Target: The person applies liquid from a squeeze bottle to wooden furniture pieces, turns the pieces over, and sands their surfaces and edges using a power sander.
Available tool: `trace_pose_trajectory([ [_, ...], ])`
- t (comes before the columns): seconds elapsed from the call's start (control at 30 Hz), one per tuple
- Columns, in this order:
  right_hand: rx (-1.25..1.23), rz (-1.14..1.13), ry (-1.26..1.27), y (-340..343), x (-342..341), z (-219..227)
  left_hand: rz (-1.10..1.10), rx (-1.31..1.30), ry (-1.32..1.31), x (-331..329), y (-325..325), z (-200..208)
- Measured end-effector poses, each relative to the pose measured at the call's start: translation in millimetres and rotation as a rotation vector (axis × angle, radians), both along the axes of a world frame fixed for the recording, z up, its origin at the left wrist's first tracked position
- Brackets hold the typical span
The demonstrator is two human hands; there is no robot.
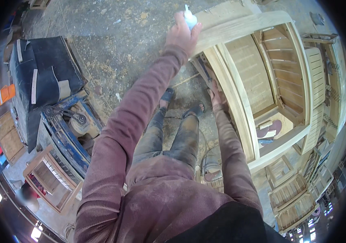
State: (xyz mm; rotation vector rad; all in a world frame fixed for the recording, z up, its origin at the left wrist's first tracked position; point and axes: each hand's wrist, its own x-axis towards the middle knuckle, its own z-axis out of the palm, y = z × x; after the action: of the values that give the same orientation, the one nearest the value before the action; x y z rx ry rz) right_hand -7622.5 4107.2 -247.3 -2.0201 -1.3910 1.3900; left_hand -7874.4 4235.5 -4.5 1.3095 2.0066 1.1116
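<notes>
Bottle (190,20), at the far left corner of the frame (237,95), clasped in the left hand (182,35). Right hand (216,95), at the frame's left side; its grip cannot be told. Maroon discs (276,125) lie within the frame's near end.

Black-covered box (45,69) at left; blue machine (75,128) beside it; slatted wooden frames (290,191) lower right.

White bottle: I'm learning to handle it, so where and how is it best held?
Probably take the bottle by its rounded body, from the near side, as the left hand does: its thin nozzle points toward the picture's top, away from that hand.
</notes>
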Motion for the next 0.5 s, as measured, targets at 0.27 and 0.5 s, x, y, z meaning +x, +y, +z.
trace_pose_trajectory([
  [0.27, 0.42, 0.222, -0.236, 0.3, 13.8, -78.4, -0.016, 0.025, 0.122, 10.4, 1.2, -6.0],
  [0.5, 0.264, 0.086, -0.307, -5.1, -32.5, -20.8, 0.016, 0.151, 0.219, -7.1, -4.9, -22.8],
])
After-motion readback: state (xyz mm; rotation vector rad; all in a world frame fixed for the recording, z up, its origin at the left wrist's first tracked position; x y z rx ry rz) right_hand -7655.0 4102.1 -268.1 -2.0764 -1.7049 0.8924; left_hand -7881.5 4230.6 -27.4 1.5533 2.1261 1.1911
